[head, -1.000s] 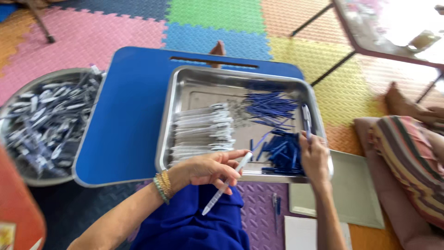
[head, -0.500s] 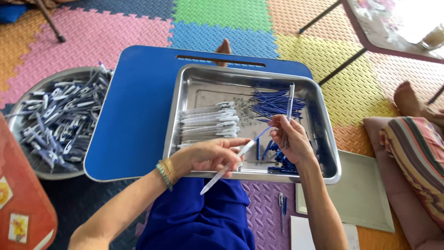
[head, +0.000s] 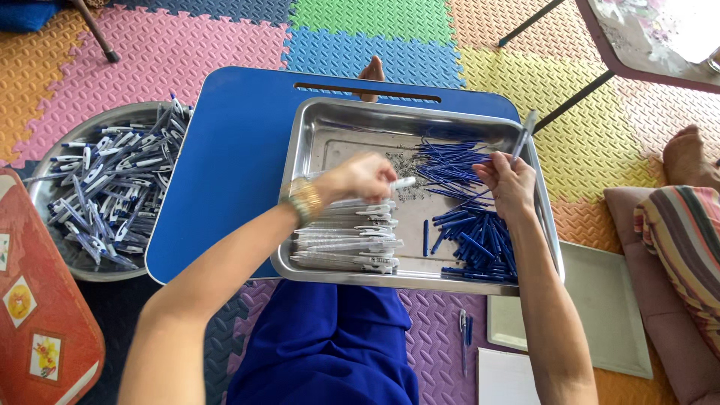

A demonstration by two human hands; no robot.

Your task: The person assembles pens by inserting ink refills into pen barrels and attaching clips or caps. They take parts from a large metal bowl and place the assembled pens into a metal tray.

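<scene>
Rectangular stainless-steel tray (head: 330,120) on a blue lap table (head: 232,150). Left hand (head: 364,176) pinches a white pen barrel (head: 403,182) projecting toward 3 o'clock, above the stacked white barrels (head: 345,240). Right hand (head: 510,184) pinches a grey pen part (head: 523,131) pointing to 1 o'clock, over loose blue refills (head: 472,240).

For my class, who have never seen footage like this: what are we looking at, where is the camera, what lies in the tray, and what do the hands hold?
The camera sits on a person's head and looks down at their own bare hands. A steel tray rests on a blue lap table. It holds a row of white pen barrels and loose blue refills. The left hand holds a white pen piece; the right hand holds a thin grey pen part. A round metal bowl of assembled pens stands at the left.
</scene>
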